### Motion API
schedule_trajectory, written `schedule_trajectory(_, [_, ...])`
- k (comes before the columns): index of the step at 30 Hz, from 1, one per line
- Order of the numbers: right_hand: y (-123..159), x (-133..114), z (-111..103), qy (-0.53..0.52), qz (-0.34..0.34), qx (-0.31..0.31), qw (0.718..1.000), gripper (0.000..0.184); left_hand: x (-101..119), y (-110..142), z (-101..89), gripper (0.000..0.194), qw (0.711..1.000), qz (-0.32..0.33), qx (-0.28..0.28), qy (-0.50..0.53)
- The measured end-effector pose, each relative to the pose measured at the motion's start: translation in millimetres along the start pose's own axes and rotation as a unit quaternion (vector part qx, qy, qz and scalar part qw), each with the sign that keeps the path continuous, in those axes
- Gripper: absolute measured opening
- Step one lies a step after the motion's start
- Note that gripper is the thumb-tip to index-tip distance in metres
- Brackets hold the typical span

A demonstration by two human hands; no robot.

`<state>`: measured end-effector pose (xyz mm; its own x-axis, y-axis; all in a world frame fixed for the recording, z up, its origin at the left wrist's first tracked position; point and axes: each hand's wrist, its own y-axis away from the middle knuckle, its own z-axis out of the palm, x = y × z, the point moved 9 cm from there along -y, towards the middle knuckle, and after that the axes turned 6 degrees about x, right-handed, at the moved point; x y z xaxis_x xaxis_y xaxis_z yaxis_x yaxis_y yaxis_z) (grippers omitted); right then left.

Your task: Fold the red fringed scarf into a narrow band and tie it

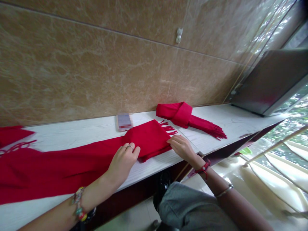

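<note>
- At the far left, a loose piece of bright red cloth [14, 135] is seen beside the wall, above thin red tassels [20, 146].
- A long, soft, matte red fabric scarf [79, 166] is spread along the white wood-grain worktop [79, 133]; it could be dragged over the front edge by a one-sided pull.
- A small grey rectangular object [124, 122], blurred, is set just behind the scarf and could be nudged by shifting cloth.
- The left hand [125, 160] is placed at the fold, fingers curled; whether cloth is pinched cannot be told.
- The scarf's right end is layered into a flat block, its stringy fringe [169, 128] exposed; layers could be skewed by uneven tugging.
- By the right hand [181, 147], the block's right edge is pinched between fingers.
- Beyond, a second red fringed scarf [183, 114] is laid, crossed over itself.
</note>
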<state>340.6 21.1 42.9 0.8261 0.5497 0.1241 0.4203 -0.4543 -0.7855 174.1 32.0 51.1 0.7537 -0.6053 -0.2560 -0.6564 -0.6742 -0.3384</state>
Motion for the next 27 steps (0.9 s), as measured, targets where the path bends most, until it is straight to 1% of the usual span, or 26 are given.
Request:
schedule_trajectory(2, [-1, 2, -2, 0.012, 0.004, 0.000, 1.000, 0.027, -1, -1, -2.9, 0.029, 1.000, 0.003, 0.008, 0.000])
schedule_trajectory(3, [-1, 1, -2, 0.013, 0.003, -0.006, 1.000, 0.027, 0, -1, -1.1, 0.029, 1.000, 0.006, 0.004, -0.002])
schedule_trajectory(7, [1, -3, 2, -0.022, -0.020, -0.053, 0.998, 0.025, 8, 5, 17.9, 0.031, 0.999, 0.027, -0.037, -0.007])
schedule_trajectory(9, [2, -3, 1, -0.040, -0.018, -0.064, 0.997, 0.024, 12, 9, 23.5, 0.033, 0.998, 0.044, -0.046, -0.002])
schedule_trajectory(14, [-1, -2, -1, -0.063, -0.010, -0.069, 0.996, 0.024, 16, 10, 21.5, 0.029, 0.996, 0.060, -0.062, 0.021])
schedule_trajectory(18, [-1, -2, 1, -0.092, -0.005, -0.078, 0.993, 0.024, 19, 7, 23.2, 0.027, 0.993, 0.054, -0.099, 0.026])
schedule_trajectory(20, [1, -1, 1, -0.107, 0.007, -0.092, 0.990, 0.024, 18, 7, 23.7, 0.032, 0.990, 0.059, -0.115, 0.052])
schedule_trajectory(22, [-1, 4, -2, -0.132, 0.023, -0.103, 0.986, 0.026, 11, 7, 21.8, 0.039, 0.983, 0.066, -0.129, 0.113])
schedule_trajectory(23, [-5, 7, -5, -0.147, 0.034, -0.100, 0.984, 0.027, 4, 7, 21.0, 0.043, 0.977, 0.064, -0.140, 0.146])
schedule_trajectory(25, [-21, 17, -13, -0.172, 0.063, -0.071, 0.981, 0.026, -17, 5, 22.6, 0.055, 0.966, 0.038, -0.171, 0.189])
schedule_trajectory(26, [-32, 23, -15, -0.176, 0.081, -0.052, 0.980, 0.024, -29, 2, 23.8, 0.059, 0.964, 0.017, -0.179, 0.197])
schedule_trajectory(27, [-45, 29, -14, -0.171, 0.100, -0.039, 0.980, 0.022, -40, -3, 24.6, 0.060, 0.964, -0.003, -0.174, 0.199])
